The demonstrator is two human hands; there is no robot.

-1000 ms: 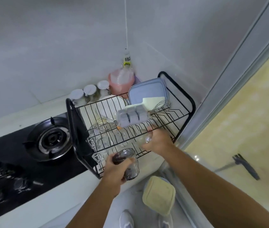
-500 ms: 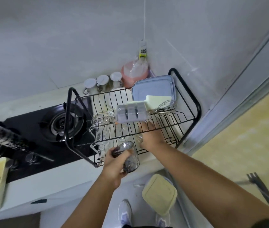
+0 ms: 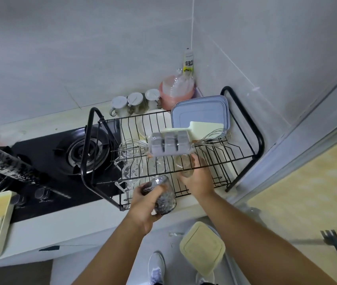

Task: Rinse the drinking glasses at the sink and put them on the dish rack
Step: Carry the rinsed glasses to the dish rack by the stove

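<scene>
A black wire dish rack (image 3: pixel 243 145) stands on the counter in the corner. My left hand (image 3: pixel 145 204) grips a clear drinking glass (image 3: pixel 164 199), tilted, just in front of the rack's near edge. My right hand (image 3: pixel 199 177) reaches into the rack and holds a second clear glass (image 3: pixel 184 163) low among the wires. Other clear glasses (image 3: pixel 132 171) lie in the rack's left part.
The rack also holds a grey ice tray (image 3: pixel 169 144), whisks (image 3: pixel 131 148), a white plate (image 3: pixel 155 124) and blue lids (image 3: pixel 200 114). A gas stove (image 3: pixel 85 153) lies left of it. Mugs (image 3: pixel 119 104) and a pink jug (image 3: pixel 176 91) stand behind. A cream lidded bin (image 3: pixel 202 246) sits on the floor.
The view has shifted, showing more of the stove and counter at the left. My right hand stays in the rack with its glass; my left hand keeps its glass at the rack's front.
</scene>
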